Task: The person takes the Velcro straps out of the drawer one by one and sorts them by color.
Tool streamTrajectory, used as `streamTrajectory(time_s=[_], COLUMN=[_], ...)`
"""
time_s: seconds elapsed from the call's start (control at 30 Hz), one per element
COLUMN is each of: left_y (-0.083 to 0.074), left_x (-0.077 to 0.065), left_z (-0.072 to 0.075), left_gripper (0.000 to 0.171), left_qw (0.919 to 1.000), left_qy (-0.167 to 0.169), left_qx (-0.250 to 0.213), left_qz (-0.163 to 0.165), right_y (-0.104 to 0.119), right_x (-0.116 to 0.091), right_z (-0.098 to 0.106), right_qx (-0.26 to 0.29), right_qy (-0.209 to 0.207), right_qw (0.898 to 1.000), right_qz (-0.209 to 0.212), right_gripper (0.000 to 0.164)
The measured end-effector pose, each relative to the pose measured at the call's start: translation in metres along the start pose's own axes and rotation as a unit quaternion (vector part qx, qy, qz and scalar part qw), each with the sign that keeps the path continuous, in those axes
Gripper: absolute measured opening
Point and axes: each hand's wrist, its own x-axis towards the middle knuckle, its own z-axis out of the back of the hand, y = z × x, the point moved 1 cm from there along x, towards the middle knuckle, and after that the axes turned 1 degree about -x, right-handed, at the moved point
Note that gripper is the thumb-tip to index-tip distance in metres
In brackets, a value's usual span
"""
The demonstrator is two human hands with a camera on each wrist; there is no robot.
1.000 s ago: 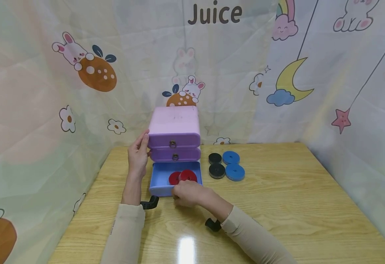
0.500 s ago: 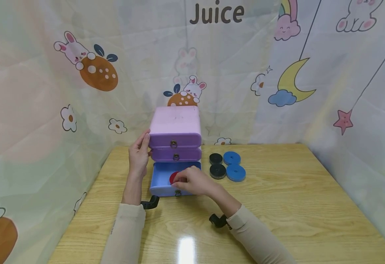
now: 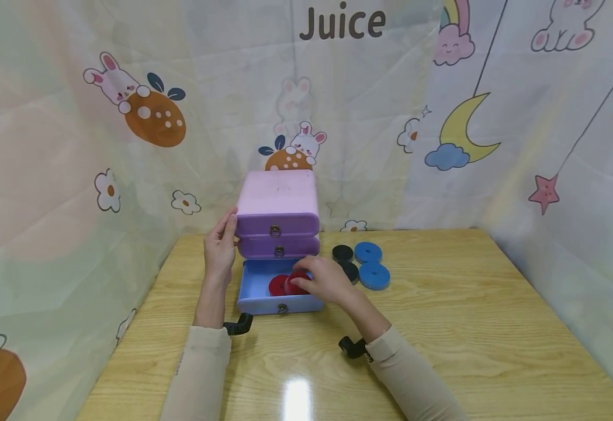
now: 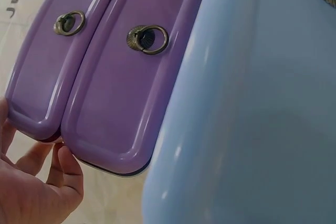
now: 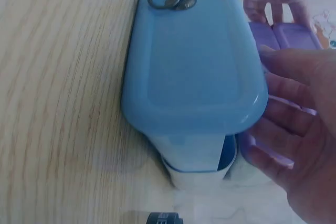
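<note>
Chest [image 3: 279, 193] is best braced while discs in the open drawer [image 3: 257, 306] are handled low, clear of its walls. The left hand [image 3: 219, 248] grips the chest's left side; the right hand [image 3: 329, 280] bends over two red discs [image 3: 277, 286] inside, pinching one or not, I cannot tell.

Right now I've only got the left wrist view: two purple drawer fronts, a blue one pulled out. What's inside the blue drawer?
Observer: Two red discs, side by side, in the right part of the blue drawer as the head view shows it.

Operator: Anything reaching in?

Observer: Yes, the right hand. Its fingers are at the red disc farther right; can't tell whether it's gripped.

Operator: And off to the right?

Observer: Two black discs and two blue discs on the table, right of the drawer cabinet.
</note>
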Motion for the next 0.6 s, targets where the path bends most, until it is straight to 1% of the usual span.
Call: streamTrajectory(time_s=[0.07,0.23,0.43,0.6], left_y=[0.0,0.0,0.0,0.0], left_x=[0.0,0.0,-0.001,-0.001], left_z=[0.0,0.0,0.0,-0.001], left_gripper=[0.041,0.039,0.04,0.043], left_qw=[1.0,1.0,1.0,0.9999], left_qy=[0.001,0.001,-0.001,-0.003], left_qx=[-0.002,-0.01,-0.009,-0.012], left_qz=[-0.001,0.001,0.002,-0.003], right_y=[-0.003,-0.008,-0.012,-0.013], right_x=[0.0,-0.001,-0.001,0.0], right_z=[0.0,-0.002,-0.006,-0.009], right_qx=[-0.01,-0.026,-0.027,-0.035], right_qy=[0.008,0.026,0.056,0.064], right_qw=[1.0,0.999,0.998,0.997], right_qz=[-0.003,-0.018,-0.033,-0.035], right_gripper=[0.032,0.022,0.025,0.024])
